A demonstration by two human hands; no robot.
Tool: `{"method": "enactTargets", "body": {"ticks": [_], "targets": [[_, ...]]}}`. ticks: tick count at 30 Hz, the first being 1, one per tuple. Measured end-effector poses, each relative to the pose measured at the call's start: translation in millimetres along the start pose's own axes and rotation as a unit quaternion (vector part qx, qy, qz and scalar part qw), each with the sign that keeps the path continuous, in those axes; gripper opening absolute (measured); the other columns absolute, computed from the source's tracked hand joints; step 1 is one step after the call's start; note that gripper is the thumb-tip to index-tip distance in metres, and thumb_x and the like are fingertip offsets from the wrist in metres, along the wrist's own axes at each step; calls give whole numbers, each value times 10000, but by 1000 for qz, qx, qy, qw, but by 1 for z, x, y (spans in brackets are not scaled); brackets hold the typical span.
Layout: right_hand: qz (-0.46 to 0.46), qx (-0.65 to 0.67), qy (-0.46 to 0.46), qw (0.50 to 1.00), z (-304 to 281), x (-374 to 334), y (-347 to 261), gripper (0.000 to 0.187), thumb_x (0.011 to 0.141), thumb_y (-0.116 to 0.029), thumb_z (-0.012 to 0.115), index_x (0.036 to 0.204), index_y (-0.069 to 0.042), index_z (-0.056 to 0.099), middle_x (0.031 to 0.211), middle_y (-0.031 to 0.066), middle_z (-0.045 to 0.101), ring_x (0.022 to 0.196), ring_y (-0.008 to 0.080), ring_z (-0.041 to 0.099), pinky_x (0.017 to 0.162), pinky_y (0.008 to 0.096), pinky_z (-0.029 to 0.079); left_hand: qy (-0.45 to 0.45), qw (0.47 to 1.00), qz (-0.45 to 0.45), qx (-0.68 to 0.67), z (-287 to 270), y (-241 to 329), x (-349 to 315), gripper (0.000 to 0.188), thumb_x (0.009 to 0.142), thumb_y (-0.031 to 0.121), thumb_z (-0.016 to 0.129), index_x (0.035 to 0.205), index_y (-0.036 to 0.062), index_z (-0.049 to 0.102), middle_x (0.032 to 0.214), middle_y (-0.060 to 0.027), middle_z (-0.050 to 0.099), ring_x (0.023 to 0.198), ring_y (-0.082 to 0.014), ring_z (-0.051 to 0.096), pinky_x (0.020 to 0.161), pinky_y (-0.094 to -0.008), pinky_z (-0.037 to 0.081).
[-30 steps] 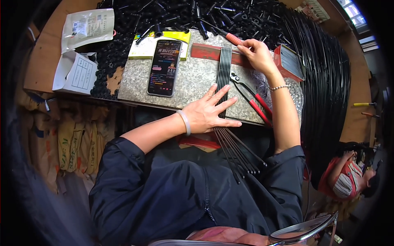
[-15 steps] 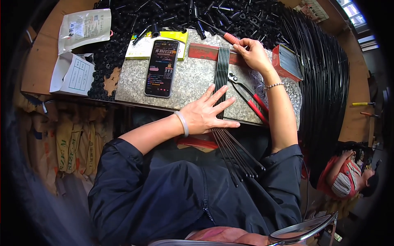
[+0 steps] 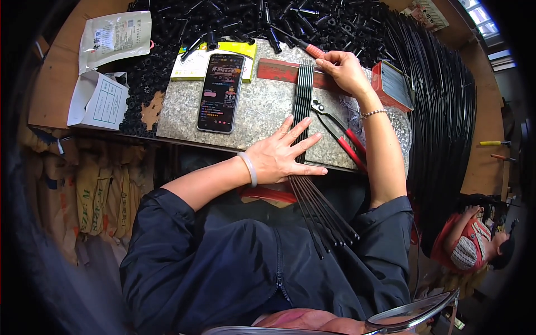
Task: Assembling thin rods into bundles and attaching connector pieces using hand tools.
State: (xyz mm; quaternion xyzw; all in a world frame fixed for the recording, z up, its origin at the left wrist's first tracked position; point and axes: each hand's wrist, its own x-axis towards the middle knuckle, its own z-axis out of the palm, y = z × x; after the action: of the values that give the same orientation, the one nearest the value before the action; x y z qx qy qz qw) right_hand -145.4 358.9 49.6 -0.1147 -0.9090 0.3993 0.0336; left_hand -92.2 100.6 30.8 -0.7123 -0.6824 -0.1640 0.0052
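Observation:
A flat row of several thin black cables (image 3: pixel 303 97) runs across the near edge of the stone slab, their loose ends fanning out over my lap. My left hand (image 3: pixel 279 152) lies flat across them, its fingers spread, pressing them near the slab edge. Under their far ends is a red metal bar (image 3: pixel 276 71). My right hand (image 3: pixel 343 70) is closed in a pinch beside these far ends. What it pinches, if anything, is hidden. The red handle of a thin tool (image 3: pixel 314 51) touches or sits just behind its fingertips. Red-handled pliers (image 3: pixel 340 131) lie right of the cables.
A phone (image 3: pixel 220 92) rests against a yellow-green box (image 3: pixel 184 68) on the slab (image 3: pixel 178 114). Black fittings (image 3: pixel 234 22) are heaped behind. At right are a red tin (image 3: pixel 393 84) and a mass of black cables (image 3: pixel 441 95). Another person (image 3: pixel 469 245) sits far right.
Both hands stay almost in place. The hanging cable ends have spread slightly and shifted a little lower.

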Motion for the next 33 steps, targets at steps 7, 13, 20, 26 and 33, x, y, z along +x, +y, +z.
{"method": "enactTargets", "body": {"ticks": [7,13,20,26,33], "targets": [[-22,-5,-25,999,1,0,-1,227,856,-219,656,913,1,670,739,20,642,692,62,525,676,259,458,9,1000,5,2,2,0,-1,645,753,322,637,1328,482,391,1425,-183,345,1337,-461,252,1043,-627,251],[-48,8,-13,999,4,3,1,205,839,-178,658,937,2,673,781,66,675,737,95,591,725,281,483,22,1000,-1,-19,4,0,-1,833,599,267,727,1324,500,391,1449,-161,316,1328,-454,277,1054,-618,250],[-101,126,-35,986,10,8,8,209,844,-49,592,1046,-5,627,953,62,666,835,104,603,784,257,483,29,999,3,-18,4,0,-1,841,597,261,727,1327,500,386,1451,-155,317,1327,-455,280,1044,-617,271],[-194,2,48,980,23,5,-4,207,868,7,524,1072,-27,537,997,64,510,906,150,541,880,258,439,30,999,3,-18,3,0,-1,881,559,261,747,1327,502,386,1450,-150,319,1333,-453,269,1046,-620,266],[-34,-219,191,956,-82,-40,21,126,804,-151,650,861,-40,656,879,122,616,880,274,600,781,358,493,23,997,-1,-72,-6,5,-7,816,596,274,754,1335,401,432,1439,-104,357,1348,-439,246,1040,-645,236]]}}
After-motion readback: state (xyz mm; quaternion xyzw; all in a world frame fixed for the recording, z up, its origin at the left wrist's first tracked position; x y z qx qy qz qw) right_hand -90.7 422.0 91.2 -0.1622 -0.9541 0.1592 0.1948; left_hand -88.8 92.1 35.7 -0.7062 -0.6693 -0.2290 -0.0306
